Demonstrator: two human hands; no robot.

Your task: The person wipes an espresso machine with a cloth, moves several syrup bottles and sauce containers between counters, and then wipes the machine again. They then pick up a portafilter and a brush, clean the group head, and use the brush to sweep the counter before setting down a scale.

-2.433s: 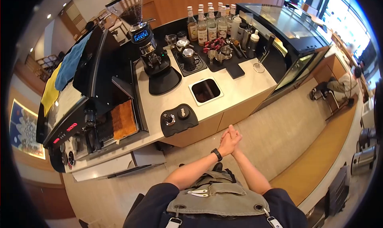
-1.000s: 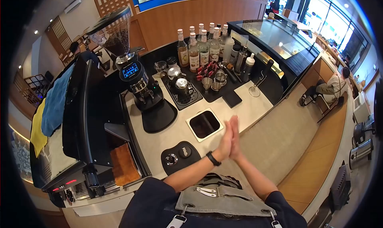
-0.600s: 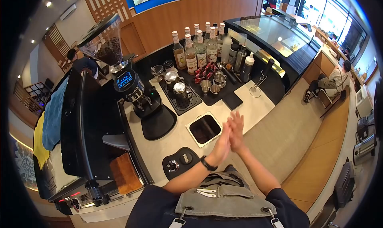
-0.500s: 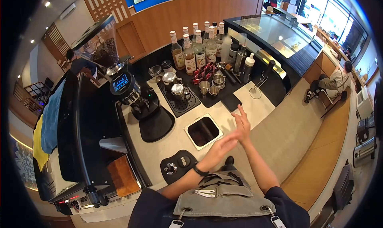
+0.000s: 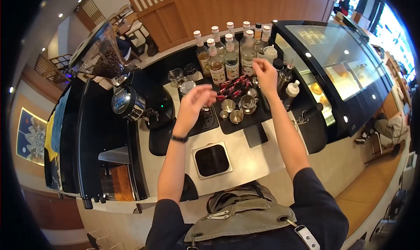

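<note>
My left hand (image 5: 196,104) is raised over the counter, fingers loosely bent and apart, holding nothing. It overlaps the black drip mat (image 5: 205,124) and is close to a metal-topped tool (image 5: 187,87). My right hand (image 5: 267,77) is farther right, fingers loosely curled with nothing visible in them, overlapping the syrup bottles (image 5: 231,57). Between the hands lie red-and-black sachets (image 5: 234,88). Steel measuring cups (image 5: 236,116) and a small steel pitcher (image 5: 247,104) stand just below the right hand. A flat black rectangular thing (image 5: 255,135) lies on the counter.
A coffee grinder (image 5: 131,101) and an espresso machine (image 5: 94,136) stand at left. The square knock-out bin (image 5: 212,159) is set into the counter's front. Squeeze bottles (image 5: 291,90) stand by the glass display case (image 5: 337,62) at right. A person (image 5: 391,125) sits far right.
My hands were pressed together near the counter's front edge. They have parted and reached forward, the left toward the drip mat, the right toward the bottles. The view has shifted too.
</note>
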